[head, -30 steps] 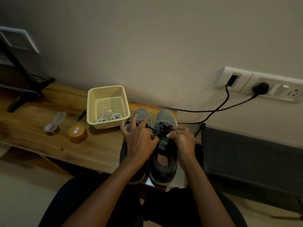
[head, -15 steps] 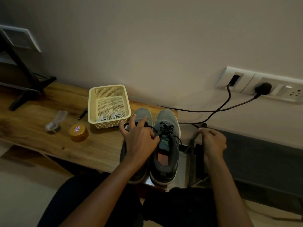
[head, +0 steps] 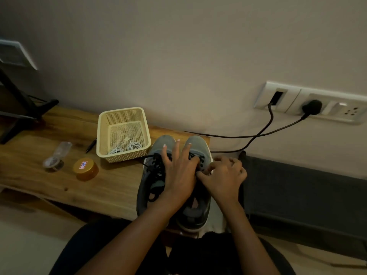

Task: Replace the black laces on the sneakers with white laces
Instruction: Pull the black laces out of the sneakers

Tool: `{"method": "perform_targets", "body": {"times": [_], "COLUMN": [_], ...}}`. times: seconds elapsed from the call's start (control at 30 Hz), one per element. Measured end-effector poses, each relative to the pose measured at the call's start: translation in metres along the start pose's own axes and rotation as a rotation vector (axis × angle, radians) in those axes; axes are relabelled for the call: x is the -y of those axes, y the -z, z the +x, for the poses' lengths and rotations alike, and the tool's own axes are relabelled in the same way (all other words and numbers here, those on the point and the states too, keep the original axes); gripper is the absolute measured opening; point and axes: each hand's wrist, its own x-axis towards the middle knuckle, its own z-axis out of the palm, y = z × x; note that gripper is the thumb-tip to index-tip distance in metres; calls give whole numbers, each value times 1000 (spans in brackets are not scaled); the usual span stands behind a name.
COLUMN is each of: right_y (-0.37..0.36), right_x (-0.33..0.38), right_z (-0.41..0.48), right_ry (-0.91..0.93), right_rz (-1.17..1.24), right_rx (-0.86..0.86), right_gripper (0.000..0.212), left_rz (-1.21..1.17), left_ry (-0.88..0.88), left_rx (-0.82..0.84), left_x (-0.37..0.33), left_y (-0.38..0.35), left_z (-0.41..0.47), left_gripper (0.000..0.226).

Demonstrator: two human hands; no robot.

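Basket (head: 103, 133) on table (head: 99, 185): 2 white laces (head: 127, 147) coiled inside, by its near wall. 2 sneakers (head: 148, 183) just right of it, black laces (head: 156, 165) threaded. Left hand (head: 178, 171) flat across both, fingers straight. Right hand (head: 224, 175), out to the right 0.5 s ago, now back at the right sneaker, fingers curled, apparently pinching the black laces.

Two grey sneakers (head: 158, 143) stand side by side at the right end of a wooden bench (head: 99, 183), toes toward the wall. Their black laces (head: 155, 169) are threaded but slack, tangled over the left shoe's tongue. The white laces (head: 129, 146) lie coiled in a cream basket (head: 121, 112) just left of the toes.
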Motion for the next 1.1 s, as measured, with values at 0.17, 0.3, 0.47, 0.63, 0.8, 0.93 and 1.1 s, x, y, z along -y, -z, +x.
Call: {"method": "perform_targets", "body": {"times": [0.17,0.3,0.47,0.63,0.8,0.93,1.1], "right_y": [-7,-9,-8,-11,-11,-10,-8], "right_x": [1,0,1,2,2,3,3], "right_z": [-2,-5,-8,-9,-8,-7,-10], "right_ry": [-3,7,-18,-24,-47,-62,-64], "right_rz": [50,44,57,64,129,148,184], "right_rx": [-58,-135,-170,-170,-188,-171,-194], "right_gripper": [28,24,21,21,22,22,22], "left_rz": [-18,-60,-252,-362,-220,-69,-96], "left_ry": [-4,12,191,369,-23,-87,-60], "left_rx": [-48,-121,-296,-310,-282,-116,-165], "left_x": [6,8,21,33,22,18,16], "left_y": [-4,-6,-9,-3,-8,-12,-12], "left_z": [2,5,13,16,8,6,8], "left_gripper": [22,19,12,9,28,18,13]}}
